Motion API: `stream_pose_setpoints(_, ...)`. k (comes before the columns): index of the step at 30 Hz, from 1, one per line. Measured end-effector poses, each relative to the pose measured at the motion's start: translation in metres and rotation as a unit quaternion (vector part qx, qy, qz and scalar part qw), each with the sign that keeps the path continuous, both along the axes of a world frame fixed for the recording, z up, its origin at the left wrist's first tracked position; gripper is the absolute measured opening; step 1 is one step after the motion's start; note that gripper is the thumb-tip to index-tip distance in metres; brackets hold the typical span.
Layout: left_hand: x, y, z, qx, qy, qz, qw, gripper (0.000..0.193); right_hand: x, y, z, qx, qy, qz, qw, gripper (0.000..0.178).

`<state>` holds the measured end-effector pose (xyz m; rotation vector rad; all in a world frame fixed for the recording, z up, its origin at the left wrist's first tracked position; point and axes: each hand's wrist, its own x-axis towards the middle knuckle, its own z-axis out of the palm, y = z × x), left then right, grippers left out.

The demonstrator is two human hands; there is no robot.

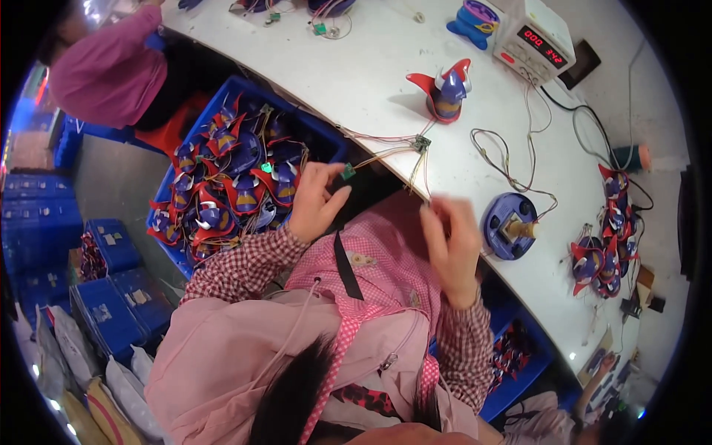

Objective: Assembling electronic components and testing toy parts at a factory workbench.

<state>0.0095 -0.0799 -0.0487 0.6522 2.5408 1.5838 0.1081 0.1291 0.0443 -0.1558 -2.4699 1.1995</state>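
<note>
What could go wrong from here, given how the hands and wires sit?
1. The left hand pinches a small green circuit board whose thin wires run to another board on the table edge; a tug may strain the joints.
2. The right hand is blurred near those wires and might snag them.

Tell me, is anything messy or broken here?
Nothing looks broken. Loose wires sprawl in tangled loops across the table. The left hand pinches a small green board trailing wires; the right hand is blurred.
</note>
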Motion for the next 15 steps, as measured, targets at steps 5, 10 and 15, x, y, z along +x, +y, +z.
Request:
stream_pose_setpoints(5,-0.016,0.016,-0.017,-0.034,0.078,-0.038,0.996,0.058,-0.066,0.02,-0.023,0.115,0.011,-0.075,0.99,0.023)
stream_pose_setpoints(10,-0.022,0.012,-0.022,-0.009,-0.142,-0.058,0.988,0.056,-0.094,0.022,-0.038,0.153,-0.07,-0.063,0.984,0.025)
stream_pose_setpoints(15,-0.02,0.008,-0.019,0.243,-0.395,-0.074,0.883,0.051,-0.095,0.026,-0.038,0.058,-0.123,-0.061,0.989,0.021)
